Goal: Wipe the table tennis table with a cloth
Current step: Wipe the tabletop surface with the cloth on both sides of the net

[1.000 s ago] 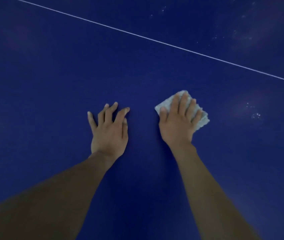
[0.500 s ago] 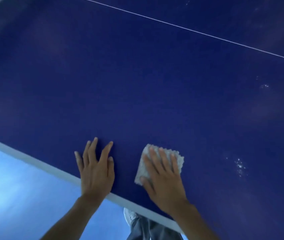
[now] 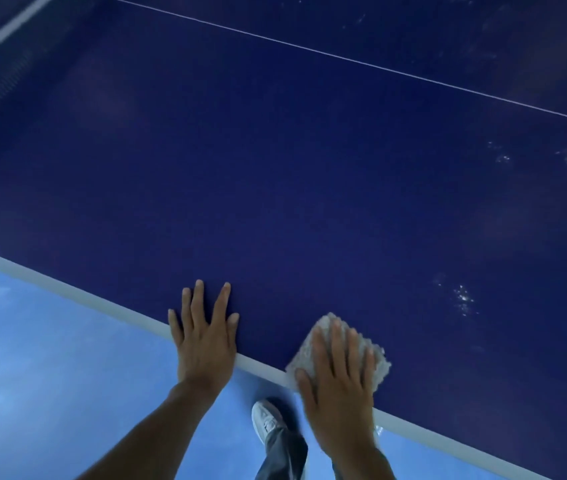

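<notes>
1. My left hand (image 3: 205,341) lies flat on the desk (image 3: 275,202), palm down, fingers spread and straight, gripping nothing. The heel of the palm sits over the pale edge band (image 3: 67,292), and the fingertips reach onto the dark blue top.

2. My right hand (image 3: 340,386) is pressed flat on the cloth (image 3: 377,363), fingers extended and slightly fanned, not curled around it. It pins the cloth down rather than pinching it.

3. The cloth is a small, pale grey-white pad, roughly square, with a nubby, bumpy weave and ragged-looking edges. It rests at the near edge of the desk, its lower left corner lapping onto the edge band, and most of it is hidden under my palm.

4. The desk top is a smooth, matte, deep blue sheet. A thin white line (image 3: 344,58) crosses it diagonally in the far part, and a broader white stripe (image 3: 1,36) shows in the top left corner.

5. Whitish specks and smudges (image 3: 462,299) mark the surface to the right of the cloth, with more faint patches farther right and toward the far end.

6. Below the edge, the floor (image 3: 50,375) is a lighter, mottled blue. My white shoe (image 3: 266,422) and a grey trouser leg (image 3: 283,455) show between my forearms.
</notes>
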